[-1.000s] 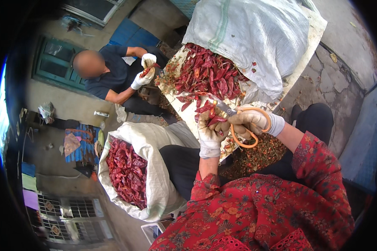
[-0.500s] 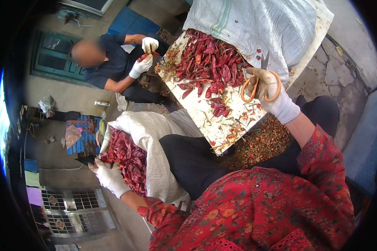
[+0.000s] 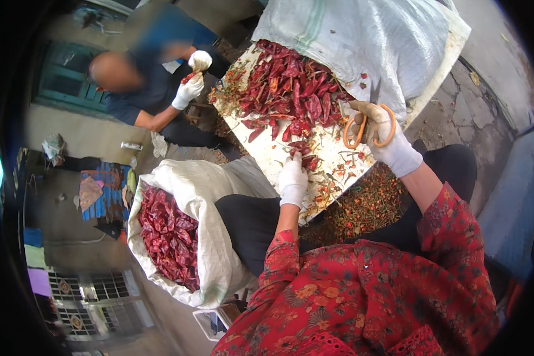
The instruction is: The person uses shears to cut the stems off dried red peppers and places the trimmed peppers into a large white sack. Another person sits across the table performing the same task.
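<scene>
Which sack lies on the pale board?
The top sack, with red peppers heaped along its edge; the left sack is off the board, its mouth open.

Chilies lie heaped on a tabletop, a sheet over its far right part. Left of the tabletop sits a co-worker; nearer, a sack holds more chilies. Scraps lie before the tabletop.

Shirt: ours is red, flowered orange and dark
Gloves: ours are white, the right partly brownish
Trousers: we wear black
</scene>
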Demonstrator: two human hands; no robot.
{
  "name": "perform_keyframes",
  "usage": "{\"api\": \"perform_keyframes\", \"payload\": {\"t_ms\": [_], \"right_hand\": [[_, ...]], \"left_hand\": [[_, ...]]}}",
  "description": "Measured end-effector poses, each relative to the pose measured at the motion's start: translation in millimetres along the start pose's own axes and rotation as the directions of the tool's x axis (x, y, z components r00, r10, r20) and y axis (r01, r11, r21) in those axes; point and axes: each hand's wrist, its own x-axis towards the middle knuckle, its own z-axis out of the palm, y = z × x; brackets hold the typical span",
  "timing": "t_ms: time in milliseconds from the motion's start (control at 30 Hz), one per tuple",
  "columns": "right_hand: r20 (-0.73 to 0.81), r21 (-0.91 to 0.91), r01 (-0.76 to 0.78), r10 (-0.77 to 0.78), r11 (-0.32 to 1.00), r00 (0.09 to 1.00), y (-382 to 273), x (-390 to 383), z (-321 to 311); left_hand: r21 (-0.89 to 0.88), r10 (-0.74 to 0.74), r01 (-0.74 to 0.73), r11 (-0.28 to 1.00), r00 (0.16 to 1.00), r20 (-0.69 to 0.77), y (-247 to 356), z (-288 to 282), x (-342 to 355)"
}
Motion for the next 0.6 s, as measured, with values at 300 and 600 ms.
{"api": "perform_keyframes", "payload": {"t_ms": [300,600], "right_hand": [[0.094,-0.191,0.044,-0.026,0.981,0.995,19,-3,-6],[0.350,-0.866,0.448,-0.371,0.221,0.860,43,-37,21]], "left_hand": [[-0.348,-0.069,0.013,0.937,0.986,-0.149,17,-28,-18],[-0.975,-0.230,0.193,0.111,0.959,0.163,48,-97,-12]]}}
